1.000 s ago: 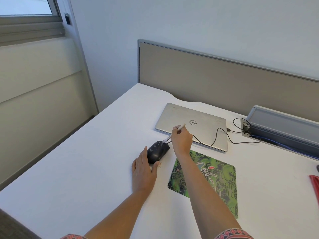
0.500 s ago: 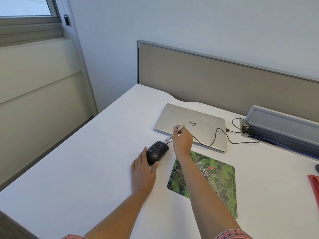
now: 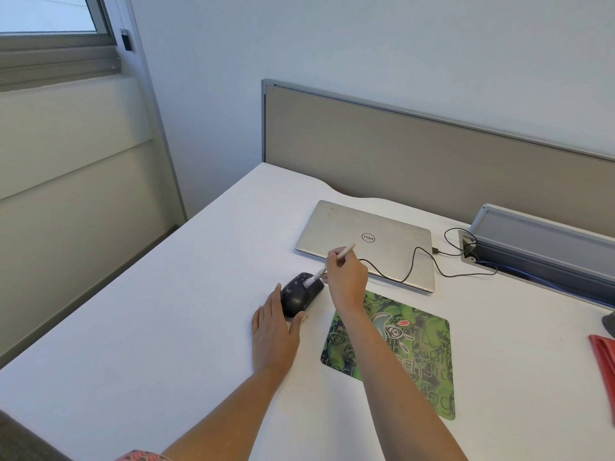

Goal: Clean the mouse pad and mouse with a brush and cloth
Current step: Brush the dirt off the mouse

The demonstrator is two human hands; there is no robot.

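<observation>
A black mouse (image 3: 299, 296) lies on the white desk (image 3: 166, 327), left of the green patterned mouse pad (image 3: 409, 357). My left hand (image 3: 273, 331) rests flat on the desk with straight fingers and thumb on either side of the mouse's near end. My right hand (image 3: 346, 277) pinches a thin white brush (image 3: 324, 269), its bristles touching the top of the mouse. A red cloth (image 3: 604, 364) shows at the right edge, partly cut off.
A closed silver laptop (image 3: 362, 237) lies behind the mouse, and the black mouse cable (image 3: 412, 264) runs across it to a grey cable tray (image 3: 539, 241). A beige partition (image 3: 416, 154) stands at the desk's back. A few crumbs (image 3: 305, 317) lie near the pad.
My right hand has swung the brush tip from the mouse's far end back onto its top. My left hand and the mouse have stayed put.
</observation>
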